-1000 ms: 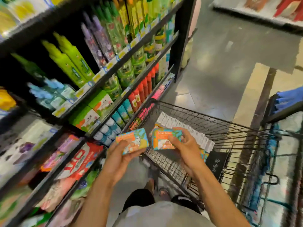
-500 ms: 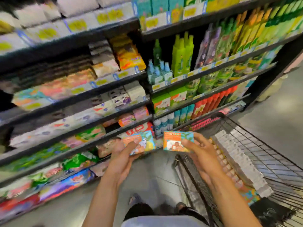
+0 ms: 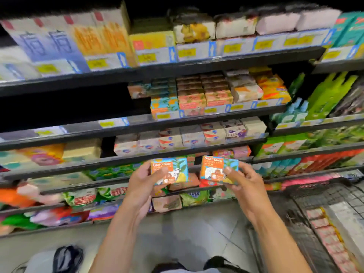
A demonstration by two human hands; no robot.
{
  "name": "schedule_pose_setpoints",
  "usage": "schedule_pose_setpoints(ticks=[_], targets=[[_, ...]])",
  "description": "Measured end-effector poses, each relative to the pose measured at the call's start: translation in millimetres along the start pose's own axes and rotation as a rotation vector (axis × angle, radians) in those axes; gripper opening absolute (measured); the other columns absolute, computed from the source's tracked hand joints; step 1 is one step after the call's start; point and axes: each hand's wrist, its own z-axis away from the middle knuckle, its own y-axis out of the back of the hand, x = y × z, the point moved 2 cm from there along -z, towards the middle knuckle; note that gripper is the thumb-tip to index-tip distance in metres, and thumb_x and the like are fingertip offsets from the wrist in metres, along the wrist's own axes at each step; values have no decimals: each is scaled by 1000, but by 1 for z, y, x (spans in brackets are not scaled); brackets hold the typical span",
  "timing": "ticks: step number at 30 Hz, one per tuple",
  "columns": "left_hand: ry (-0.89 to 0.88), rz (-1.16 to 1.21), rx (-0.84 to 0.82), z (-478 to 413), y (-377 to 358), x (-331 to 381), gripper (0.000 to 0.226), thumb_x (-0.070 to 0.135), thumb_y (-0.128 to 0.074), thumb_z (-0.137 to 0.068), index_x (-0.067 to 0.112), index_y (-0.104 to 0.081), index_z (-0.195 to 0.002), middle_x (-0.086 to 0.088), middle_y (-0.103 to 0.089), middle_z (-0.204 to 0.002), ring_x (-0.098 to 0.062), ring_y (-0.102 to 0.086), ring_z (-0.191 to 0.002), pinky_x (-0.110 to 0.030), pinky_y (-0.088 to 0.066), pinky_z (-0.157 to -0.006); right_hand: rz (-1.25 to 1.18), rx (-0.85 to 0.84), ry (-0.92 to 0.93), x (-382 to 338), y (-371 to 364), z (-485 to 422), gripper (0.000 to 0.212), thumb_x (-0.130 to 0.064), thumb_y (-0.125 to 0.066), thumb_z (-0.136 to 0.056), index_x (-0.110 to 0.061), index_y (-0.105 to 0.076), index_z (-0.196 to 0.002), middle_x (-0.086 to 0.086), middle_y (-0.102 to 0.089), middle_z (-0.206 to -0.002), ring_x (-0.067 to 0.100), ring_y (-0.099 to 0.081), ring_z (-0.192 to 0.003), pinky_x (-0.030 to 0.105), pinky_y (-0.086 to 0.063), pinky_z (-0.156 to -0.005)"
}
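Observation:
My left hand [image 3: 140, 183] grips a small orange and teal "Goat Soap" box [image 3: 173, 169], thumb across its front. A second, matching soap box [image 3: 212, 168] sits in my right hand [image 3: 245, 184], pinched between thumb and fingers. Both boxes are held side by side, a little apart, in front of the lower store shelves. A stack of similar orange and teal boxes [image 3: 164, 105] stands on a shelf above, next to a dark gap [image 3: 78, 107] on its left.
Black shelving [image 3: 177, 66] full of soap and detergent packs fills the view ahead. A wire shopping cart [image 3: 323, 209] with rows of boxes inside stands at the lower right. Green bottles [image 3: 329, 93] line the right shelves. Grey floor [image 3: 187, 233] lies below.
My view has swung left, from the cart to the soap shelves. Both hands kept their boxes and now hold them facing the shelving instead of above the cart.

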Motion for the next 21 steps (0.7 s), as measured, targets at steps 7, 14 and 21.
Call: schedule_pose_setpoints(ticks=[7,14,21], targets=[[-82,-3,-3,-20,70,36,47,16,-85,-79,9,-68,-122,-14,-75,-117,-32,-70,-115,-55,-47,-109,15,-51,-8,10,-77,-8,28,-5,-70,-93,2,-67,-120,20,-77,-110,25,-76,-93,28,-62,-72],[-181,-111,6,-63,93,88,37,8,-76,-88,16,-62,-121,-5,-75,-116,-24,-71,-112,-47,-52,-104,67,-84,68,-2,-111,-31,37,-15,-77,-83,-8,-69,-118,6,-79,-98,19,-76,-91,27,-59,-72],[-378,-288,27,-124,101,151,36,-2,-78,-83,20,-70,-110,-4,-76,-108,-19,-72,-104,-34,-57,-87,102,-126,174,-13,-131,-70,36,-12,-77,-84,-12,-69,-119,6,-79,-109,21,-75,-105,23,-58,-80]])
